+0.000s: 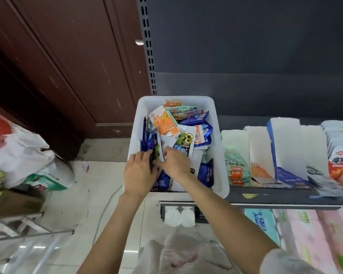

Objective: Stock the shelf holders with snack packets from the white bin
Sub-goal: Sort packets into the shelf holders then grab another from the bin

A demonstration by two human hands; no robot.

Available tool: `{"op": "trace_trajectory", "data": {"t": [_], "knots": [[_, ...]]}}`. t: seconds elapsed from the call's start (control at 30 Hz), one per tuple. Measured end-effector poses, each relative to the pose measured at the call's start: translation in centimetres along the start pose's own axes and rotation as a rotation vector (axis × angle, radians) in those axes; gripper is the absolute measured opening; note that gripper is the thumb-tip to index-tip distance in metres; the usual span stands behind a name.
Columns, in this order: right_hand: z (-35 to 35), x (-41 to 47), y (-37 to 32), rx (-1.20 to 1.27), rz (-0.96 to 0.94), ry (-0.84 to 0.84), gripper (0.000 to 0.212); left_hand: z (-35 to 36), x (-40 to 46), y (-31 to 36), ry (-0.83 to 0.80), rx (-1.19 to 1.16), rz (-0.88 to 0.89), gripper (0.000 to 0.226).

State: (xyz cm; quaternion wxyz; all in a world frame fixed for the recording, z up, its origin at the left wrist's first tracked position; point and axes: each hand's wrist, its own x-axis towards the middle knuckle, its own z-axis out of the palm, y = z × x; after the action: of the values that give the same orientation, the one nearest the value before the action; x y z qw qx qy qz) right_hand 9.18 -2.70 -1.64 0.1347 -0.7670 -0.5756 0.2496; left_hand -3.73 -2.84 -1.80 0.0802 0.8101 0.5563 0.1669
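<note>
The white bin stands on the left end of the dark shelf, piled with several snack packets in orange, blue and green. Both hands are inside the bin near its front left corner. My left hand holds a small upright stack of blue and green packets, fingers curled round its near side. My right hand pinches the same stack from the right. To the right of the bin stand white cardboard shelf holders, some with packets in them.
A brown wooden door is at the left and the shelf's slotted upright beside it. Plastic bags lie on the tiled floor at the left. Tissue packs fill the lower shelf. A metal rack is at the bottom left.
</note>
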Motion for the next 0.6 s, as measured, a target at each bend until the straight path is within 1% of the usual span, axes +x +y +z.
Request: {"op": "trace_trajectory", "data": {"t": [0.07,0.1,0.17,0.23,0.3,0.4,0.43,0.47,0.5,0.53,0.6], "knots": [[0.1,0.1,-0.2,0.061,0.025,0.02,0.026,-0.2,0.2,0.1,0.001,-0.026,-0.009,0.048],[-0.1,0.1,0.1,0.138,0.044,0.033,0.02,-0.3,0.3,0.1,0.006,-0.066,-0.028,0.046],[-0.9,-0.3,1.0,0.379,0.07,0.076,0.012,-0.9,0.5,0.5,0.012,-0.2,-0.083,0.038],[-2.2,-1.6,2.0,0.654,0.113,0.126,0.006,-1.4,0.8,1.2,-0.016,-0.448,-0.2,0.025],[-3.4,-3.4,3.2,0.917,0.161,0.184,0.012,-1.8,0.9,2.4,-0.123,-0.723,-0.377,0.017],[-5.1,-6.2,4.8,1.234,0.206,0.264,0.014,-1.5,1.0,4.5,-0.301,-1.143,-0.634,0.026],[-5.4,-6.9,5.2,1.304,0.221,0.279,0.016,-1.4,1.1,5.2,-0.369,-1.284,-0.689,0.03],[-5.6,-7.7,5.6,1.343,0.232,0.287,0.017,-1.4,1.2,6.0,-0.415,-1.401,-0.707,0.032],[-5.7,-8.2,6.0,1.361,0.246,0.289,0.017,-1.6,1.3,6.7,-0.422,-1.486,-0.694,0.03],[-5.8,-8.6,6.3,1.354,0.255,0.285,0.016,-1.7,1.5,7.4,-0.393,-1.541,-0.667,0.025],[-5.9,-9.3,7.1,1.251,0.262,0.271,0.012,-2.2,1.8,8.6,-0.308,-1.531,-0.596,0.023]]}}
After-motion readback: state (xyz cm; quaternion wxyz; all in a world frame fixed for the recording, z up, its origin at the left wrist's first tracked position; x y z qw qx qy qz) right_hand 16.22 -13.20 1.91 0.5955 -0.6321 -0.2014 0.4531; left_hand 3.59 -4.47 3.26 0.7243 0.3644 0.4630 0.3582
